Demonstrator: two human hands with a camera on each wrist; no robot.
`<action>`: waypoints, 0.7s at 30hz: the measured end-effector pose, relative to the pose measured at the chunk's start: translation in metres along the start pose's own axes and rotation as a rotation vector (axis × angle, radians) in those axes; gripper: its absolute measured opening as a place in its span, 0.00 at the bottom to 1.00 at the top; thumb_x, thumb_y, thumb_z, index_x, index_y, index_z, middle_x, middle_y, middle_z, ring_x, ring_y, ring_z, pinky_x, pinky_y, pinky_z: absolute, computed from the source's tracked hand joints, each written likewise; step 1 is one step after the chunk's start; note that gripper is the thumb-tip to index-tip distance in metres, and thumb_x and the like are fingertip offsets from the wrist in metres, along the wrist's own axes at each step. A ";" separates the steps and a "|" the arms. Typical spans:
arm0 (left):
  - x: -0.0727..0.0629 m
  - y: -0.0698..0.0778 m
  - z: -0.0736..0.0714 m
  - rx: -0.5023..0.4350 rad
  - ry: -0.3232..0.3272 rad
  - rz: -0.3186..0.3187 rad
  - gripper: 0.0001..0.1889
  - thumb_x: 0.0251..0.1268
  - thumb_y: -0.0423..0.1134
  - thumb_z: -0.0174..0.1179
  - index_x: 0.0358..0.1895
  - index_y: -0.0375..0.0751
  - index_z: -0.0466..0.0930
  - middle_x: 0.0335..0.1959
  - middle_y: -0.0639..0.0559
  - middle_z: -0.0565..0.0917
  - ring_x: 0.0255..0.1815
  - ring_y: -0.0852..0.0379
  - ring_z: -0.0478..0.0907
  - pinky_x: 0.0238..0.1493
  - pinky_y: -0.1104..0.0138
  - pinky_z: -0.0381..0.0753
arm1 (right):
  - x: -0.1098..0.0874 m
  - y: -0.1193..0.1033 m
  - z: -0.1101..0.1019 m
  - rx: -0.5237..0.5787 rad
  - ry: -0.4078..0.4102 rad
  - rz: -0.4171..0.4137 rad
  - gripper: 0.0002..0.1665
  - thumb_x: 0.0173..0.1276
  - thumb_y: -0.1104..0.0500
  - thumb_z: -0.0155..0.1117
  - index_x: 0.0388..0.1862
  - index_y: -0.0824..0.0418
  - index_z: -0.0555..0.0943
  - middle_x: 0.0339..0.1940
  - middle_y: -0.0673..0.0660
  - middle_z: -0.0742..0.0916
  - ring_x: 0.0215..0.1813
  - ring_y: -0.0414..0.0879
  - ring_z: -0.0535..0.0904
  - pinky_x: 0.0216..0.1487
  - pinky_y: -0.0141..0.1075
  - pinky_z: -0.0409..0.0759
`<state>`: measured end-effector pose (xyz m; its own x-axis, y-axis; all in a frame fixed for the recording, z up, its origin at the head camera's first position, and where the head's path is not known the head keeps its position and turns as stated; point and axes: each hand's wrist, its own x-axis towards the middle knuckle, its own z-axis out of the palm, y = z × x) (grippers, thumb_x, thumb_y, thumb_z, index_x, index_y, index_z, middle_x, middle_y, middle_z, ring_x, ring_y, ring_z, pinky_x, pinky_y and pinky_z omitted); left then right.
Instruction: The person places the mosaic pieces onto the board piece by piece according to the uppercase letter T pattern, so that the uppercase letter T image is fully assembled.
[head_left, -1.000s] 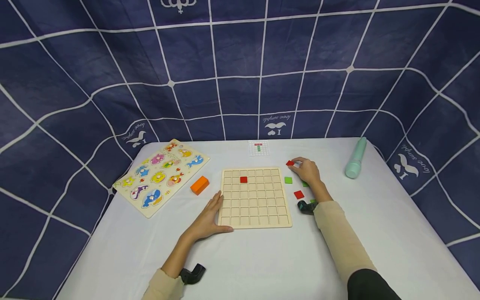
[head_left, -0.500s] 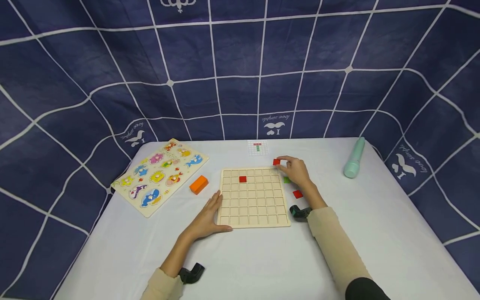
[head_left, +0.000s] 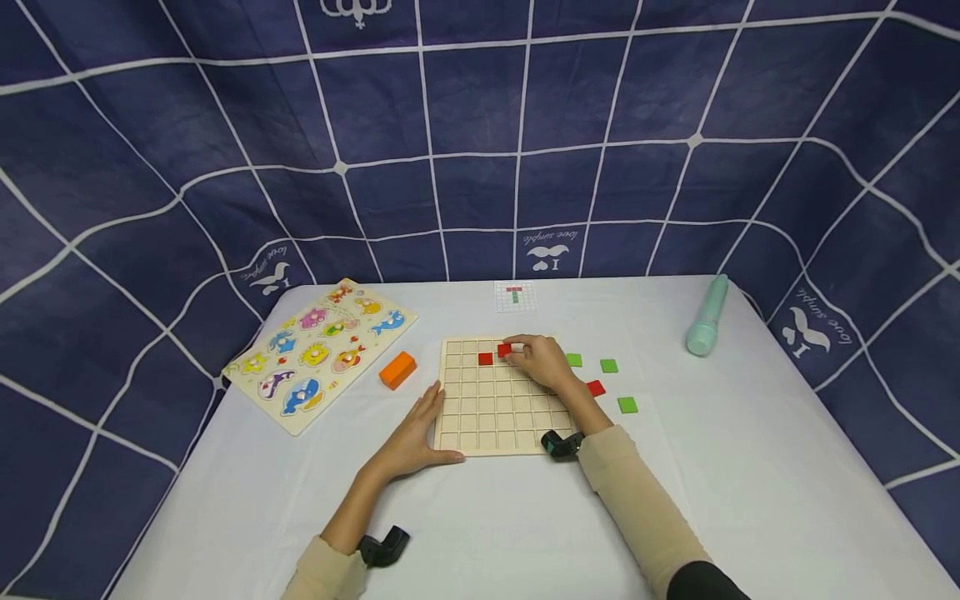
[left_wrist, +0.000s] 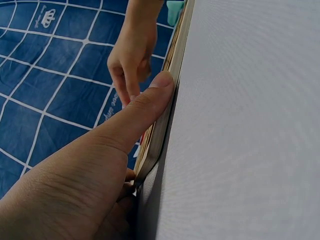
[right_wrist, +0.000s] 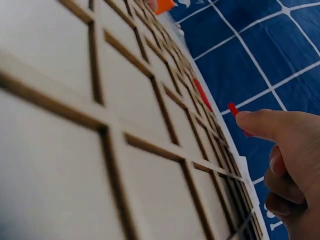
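Observation:
A pale wooden grid board (head_left: 487, 421) lies on the white table in the head view. My left hand (head_left: 411, 437) rests at its near left corner, fingers straight along the side and thumb at the front edge. Over the board's far rows, my right hand (head_left: 546, 362) pinches a red square tile (head_left: 504, 351) between thumb and fingertips. In the right wrist view, this held tile (right_wrist: 231, 108) appears just above the grid. Another red tile (head_left: 486, 359) sits in a cell beside it, to the left. The left wrist view shows the left thumb (left_wrist: 150, 97) against the board's edge.
Right of the board lie a red tile (head_left: 596, 388) and several green tiles (head_left: 609, 366). A small printed pattern card (head_left: 515, 296) is behind it. An orange block (head_left: 397, 370) and an animal puzzle board (head_left: 322, 350) stand left; a mint-green microphone-shaped object (head_left: 708, 317) lies far right.
My right hand has carried the red tile leftward from beyond the board's right side to above its far rows, uncovering green tiles on the table. The left hand has stayed in place.

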<state>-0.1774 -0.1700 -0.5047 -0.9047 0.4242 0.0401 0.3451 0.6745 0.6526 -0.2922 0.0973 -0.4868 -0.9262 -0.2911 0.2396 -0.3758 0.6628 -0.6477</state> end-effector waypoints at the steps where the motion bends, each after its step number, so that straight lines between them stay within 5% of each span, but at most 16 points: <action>1: 0.000 0.000 0.000 0.002 -0.003 -0.004 0.62 0.36 0.62 0.71 0.71 0.32 0.47 0.74 0.42 0.42 0.73 0.47 0.40 0.69 0.54 0.44 | 0.000 0.000 0.002 -0.005 -0.006 0.001 0.18 0.61 0.52 0.66 0.49 0.56 0.83 0.08 0.46 0.66 0.13 0.38 0.57 0.16 0.31 0.58; 21: 0.001 -0.001 0.000 0.015 -0.021 -0.021 0.62 0.36 0.64 0.70 0.71 0.33 0.46 0.74 0.44 0.41 0.73 0.49 0.38 0.70 0.55 0.43 | -0.001 0.007 0.010 -0.040 -0.039 -0.016 0.18 0.59 0.51 0.67 0.48 0.54 0.83 0.08 0.46 0.67 0.13 0.38 0.57 0.16 0.32 0.58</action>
<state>-0.1787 -0.1703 -0.5054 -0.9063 0.4224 0.0106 0.3300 0.6920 0.6421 -0.2937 0.0949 -0.4989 -0.9185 -0.3278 0.2211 -0.3922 0.6849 -0.6141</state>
